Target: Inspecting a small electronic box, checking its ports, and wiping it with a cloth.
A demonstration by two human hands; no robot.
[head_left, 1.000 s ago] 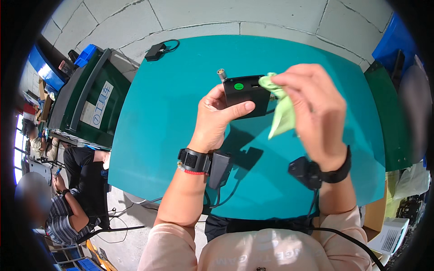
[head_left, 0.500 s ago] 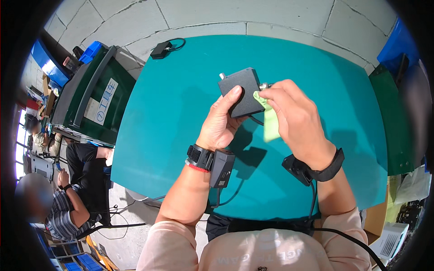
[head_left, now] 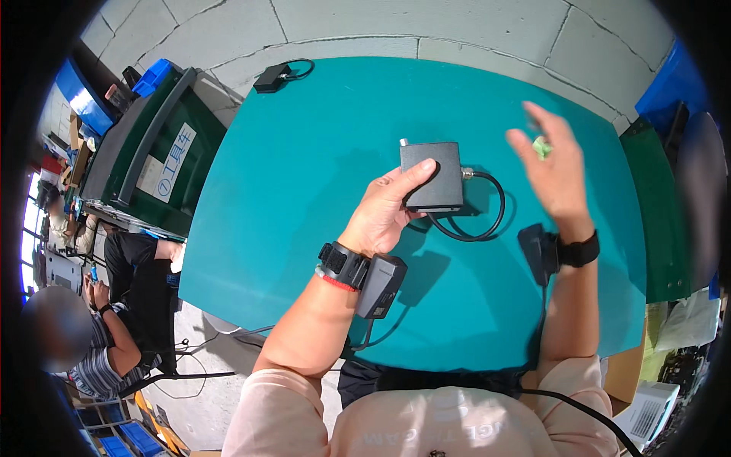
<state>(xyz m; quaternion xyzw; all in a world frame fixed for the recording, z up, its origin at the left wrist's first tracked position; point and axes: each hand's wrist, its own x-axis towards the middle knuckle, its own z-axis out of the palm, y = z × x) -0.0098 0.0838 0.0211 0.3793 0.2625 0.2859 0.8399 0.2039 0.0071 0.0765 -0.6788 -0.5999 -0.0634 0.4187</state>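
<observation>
A flat dark grey box [head_left: 440,177] with a small silver post at its upper left corner is in my left hand [head_left: 388,202]. My thumb lies on its top face and the fingers go underneath. From a metal connector on its right side, a black cable [head_left: 501,206] loops down and back under the box. My right hand [head_left: 556,164] is off to the right, away from the box, its thumb and blurred fingers apart. A bit of light green cloth [head_left: 541,148] shows in that gap; whether the hand still touches it is unclear.
Everything is over a teal tabletop [head_left: 304,167]. A smaller black box [head_left: 271,78] with a short looped cable lies at the far left corner. A dark green cabinet [head_left: 152,164] stands left, a block wall [head_left: 350,27] behind. A seated person [head_left: 114,339] is at lower left.
My right hand has left the box's side and swung right, its pinch on the green cloth opened. My left hand has shifted the box right and slightly down, turning it and baring the cable.
</observation>
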